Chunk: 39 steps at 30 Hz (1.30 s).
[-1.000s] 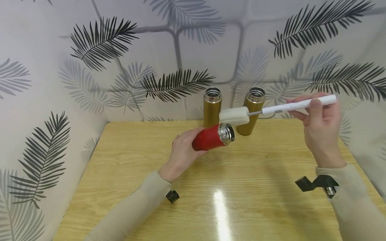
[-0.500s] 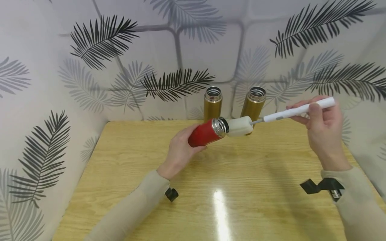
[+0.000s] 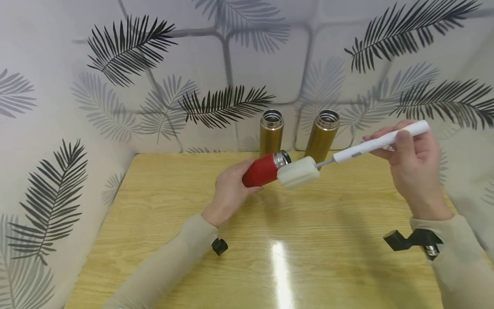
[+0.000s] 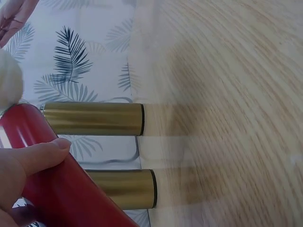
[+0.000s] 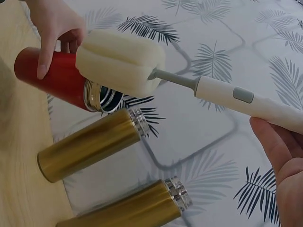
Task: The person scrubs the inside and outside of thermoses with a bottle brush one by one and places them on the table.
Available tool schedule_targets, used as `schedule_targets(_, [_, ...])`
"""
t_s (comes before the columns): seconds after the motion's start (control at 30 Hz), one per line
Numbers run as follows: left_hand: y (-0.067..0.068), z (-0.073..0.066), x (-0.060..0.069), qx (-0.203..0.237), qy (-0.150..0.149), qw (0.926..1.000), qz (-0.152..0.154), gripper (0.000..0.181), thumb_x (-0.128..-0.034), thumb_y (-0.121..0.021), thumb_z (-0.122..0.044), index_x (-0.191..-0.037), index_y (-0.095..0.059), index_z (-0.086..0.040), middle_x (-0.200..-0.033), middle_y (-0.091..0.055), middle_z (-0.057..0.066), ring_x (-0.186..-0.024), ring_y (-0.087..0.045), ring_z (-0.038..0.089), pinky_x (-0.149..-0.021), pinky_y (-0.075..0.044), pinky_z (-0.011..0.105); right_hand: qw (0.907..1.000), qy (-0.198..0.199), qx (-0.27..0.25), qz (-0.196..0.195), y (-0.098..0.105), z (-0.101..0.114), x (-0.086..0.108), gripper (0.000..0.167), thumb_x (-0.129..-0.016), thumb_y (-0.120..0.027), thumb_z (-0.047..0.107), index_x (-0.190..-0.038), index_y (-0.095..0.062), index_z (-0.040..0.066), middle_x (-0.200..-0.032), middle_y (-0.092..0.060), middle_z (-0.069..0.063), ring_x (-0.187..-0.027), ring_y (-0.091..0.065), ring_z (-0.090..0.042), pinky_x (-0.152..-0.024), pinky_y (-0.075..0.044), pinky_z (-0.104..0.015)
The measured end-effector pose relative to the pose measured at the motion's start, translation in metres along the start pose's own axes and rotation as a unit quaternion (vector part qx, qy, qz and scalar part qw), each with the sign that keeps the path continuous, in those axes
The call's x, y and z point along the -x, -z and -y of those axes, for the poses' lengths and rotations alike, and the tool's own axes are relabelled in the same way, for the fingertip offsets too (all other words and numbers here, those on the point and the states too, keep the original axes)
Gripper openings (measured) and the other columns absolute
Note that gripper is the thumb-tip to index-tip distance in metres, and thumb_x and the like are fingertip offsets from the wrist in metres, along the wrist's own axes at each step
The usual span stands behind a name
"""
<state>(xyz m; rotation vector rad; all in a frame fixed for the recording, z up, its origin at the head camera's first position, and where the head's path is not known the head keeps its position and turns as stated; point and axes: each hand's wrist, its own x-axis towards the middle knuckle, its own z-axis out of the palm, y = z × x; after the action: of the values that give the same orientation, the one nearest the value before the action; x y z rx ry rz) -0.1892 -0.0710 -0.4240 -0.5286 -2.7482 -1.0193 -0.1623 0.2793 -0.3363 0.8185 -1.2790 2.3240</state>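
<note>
My left hand [image 3: 230, 191] grips a red bottle [image 3: 262, 170] by its body, tilted with its steel-rimmed mouth up and to the right. The bottle has no lid on. In my right hand [image 3: 414, 171] is a bottle brush [image 3: 380, 141], held by its white handle between thumb and fingers. Its cream sponge head [image 3: 298, 172] lies outside the bottle, overlapping the front of the bottle's neck in the head view. The right wrist view shows the sponge head [image 5: 120, 64] beside the open mouth [image 5: 111, 99]; whether they touch I cannot tell.
Two gold bottles without lids stand upright at the table's back edge, a left one [image 3: 271, 133] and a right one [image 3: 323, 135]. Behind them rises a leaf-patterned wall covering [image 3: 185, 64]. The wooden table [image 3: 173, 214] spreads out below my hands.
The sponge head has moved from above the red bottle's mouth, past its opening, to the near side of its neck. The red bottle has shifted slightly left and up.
</note>
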Motion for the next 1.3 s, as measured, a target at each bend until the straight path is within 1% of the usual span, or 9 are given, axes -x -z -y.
schedule_targets(0.1, [-0.003,-0.001,0.002,-0.017,-0.015,0.9997,0.001,0.073,-0.0797,-0.093,-0.023,-0.145,-0.061,-0.017,-0.138,-0.068,0.005,-0.123,-0.065,0.028,-0.101,-0.053,0.05,0.9995,0.005,-0.029,-0.007,-0.005,-0.001,-0.004,0.015,-0.107,-0.046,-0.002,-0.115,-0.047,-0.015,-0.107,-0.066,-0.033,-0.102,-0.07,-0.043,-0.09,-0.06,-0.047])
schedule_targets(0.23, [-0.008,-0.004,0.005,-0.037,-0.04,0.9985,-0.001,0.072,-0.0783,-0.094,-0.024,-0.143,-0.063,-0.017,-0.137,-0.069,0.004,-0.123,-0.065,0.029,-0.094,-0.054,0.053,0.9993,0.024,0.01,-0.026,-0.01,-0.005,-0.009,0.014,-0.106,-0.049,-0.001,-0.113,-0.049,-0.013,-0.107,-0.067,-0.031,-0.102,-0.072,-0.041,-0.089,-0.061,-0.044])
schedule_targets(0.3, [-0.01,-0.005,0.006,-0.037,-0.047,0.9982,0.0,0.072,-0.0778,-0.095,-0.025,-0.142,-0.063,-0.018,-0.137,-0.069,0.004,-0.123,-0.066,0.029,-0.094,-0.055,0.052,0.998,0.034,0.04,-0.035,-0.011,-0.008,-0.011,0.014,-0.106,-0.052,0.0,-0.111,-0.05,-0.013,-0.105,-0.067,-0.03,-0.101,-0.073,-0.04,-0.088,-0.061,-0.043])
schedule_targets(0.43, [-0.012,-0.006,0.009,-0.022,-0.044,0.9988,0.004,0.073,-0.0774,-0.095,-0.023,-0.142,-0.063,-0.017,-0.137,-0.069,0.003,-0.123,-0.065,0.028,-0.097,-0.054,0.051,0.9953,0.043,0.07,-0.051,-0.009,-0.014,-0.013,0.016,-0.105,-0.055,0.002,-0.11,-0.051,-0.012,-0.103,-0.067,-0.028,-0.099,-0.074,-0.039,-0.087,-0.061,-0.043])
schedule_targets(0.63, [-0.011,-0.008,0.01,0.008,-0.042,0.999,0.013,0.073,-0.0796,-0.093,-0.021,-0.145,-0.061,-0.016,-0.14,-0.067,0.005,-0.125,-0.064,0.029,-0.104,-0.051,0.052,0.9916,0.043,0.103,-0.066,0.0,-0.016,-0.012,0.012,-0.106,-0.054,0.002,-0.111,-0.051,-0.009,-0.103,-0.068,-0.026,-0.097,-0.074,-0.036,-0.086,-0.062,-0.04])
schedule_targets(0.8, [-0.01,-0.007,0.009,0.032,-0.043,0.9985,0.009,0.076,-0.079,-0.094,-0.021,-0.147,-0.059,-0.014,-0.142,-0.065,0.007,-0.127,-0.063,0.03,-0.106,-0.051,0.051,0.9898,0.038,0.112,-0.079,0.003,-0.012,-0.011,0.01,-0.106,-0.053,0.001,-0.111,-0.051,-0.007,-0.104,-0.068,-0.026,-0.098,-0.074,-0.035,-0.086,-0.062,-0.039])
schedule_targets(0.9, [-0.01,-0.005,0.009,0.049,-0.043,0.9979,0.004,0.078,-0.0783,-0.094,-0.021,-0.147,-0.059,-0.014,-0.143,-0.065,0.008,-0.128,-0.062,0.031,-0.106,-0.051,0.051,0.9891,0.034,0.121,-0.076,0.005,-0.009,-0.011,0.011,-0.106,-0.052,0.001,-0.113,-0.051,-0.007,-0.105,-0.068,-0.025,-0.099,-0.073,-0.034,-0.087,-0.062,-0.039])
schedule_targets(1.17, [-0.011,-0.001,0.01,0.075,-0.032,0.9967,-0.008,0.077,-0.0785,-0.094,-0.022,-0.147,-0.059,-0.017,-0.141,-0.066,0.005,-0.125,-0.064,0.027,-0.104,-0.052,0.047,0.9831,0.029,0.172,-0.055,0.008,-0.003,-0.008,0.01,-0.107,-0.049,-0.002,-0.114,-0.053,-0.005,-0.106,-0.066,-0.025,-0.1,-0.073,-0.032,-0.088,-0.061,-0.037])
schedule_targets(1.3, [-0.012,0.001,0.01,0.08,-0.01,0.9967,-0.013,0.075,-0.0806,-0.092,-0.023,-0.147,-0.058,-0.016,-0.141,-0.066,0.006,-0.124,-0.063,0.027,-0.105,-0.052,0.047,0.9811,0.025,0.186,-0.046,0.009,0.0,-0.006,0.011,-0.106,-0.048,-0.003,-0.115,-0.053,-0.006,-0.105,-0.067,-0.025,-0.099,-0.073,-0.031,-0.086,-0.061,-0.035])
